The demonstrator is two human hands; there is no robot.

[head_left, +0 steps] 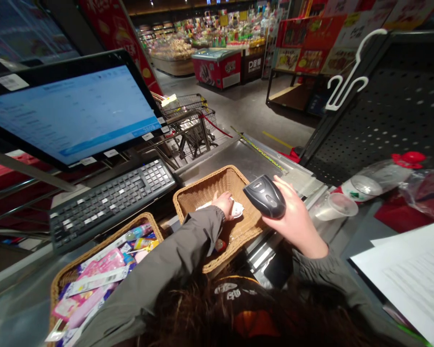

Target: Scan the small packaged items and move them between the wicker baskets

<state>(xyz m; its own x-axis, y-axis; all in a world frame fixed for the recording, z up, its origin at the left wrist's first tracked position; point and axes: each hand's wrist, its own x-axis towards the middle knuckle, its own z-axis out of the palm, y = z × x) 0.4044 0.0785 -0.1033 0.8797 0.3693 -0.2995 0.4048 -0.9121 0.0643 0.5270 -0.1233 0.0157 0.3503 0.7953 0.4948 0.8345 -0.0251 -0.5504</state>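
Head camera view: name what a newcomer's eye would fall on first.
Probably the black scanner in the right hand, by the right side of a wicker basket that the left hand reaches into. The lit monitor stands out at upper left, colourful packets in another basket at lower left.

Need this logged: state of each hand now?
Left hand: at a white item in the basket; grip unclear.
Right hand: closed, holding the black scanner.

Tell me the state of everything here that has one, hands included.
Screen, lit
Scanner, held up
Right hand, closed around the scanner
Left hand, on a white item in the farther basket
Farther basket, partly filled
Nearer basket, filled with packets
Top paper, printed
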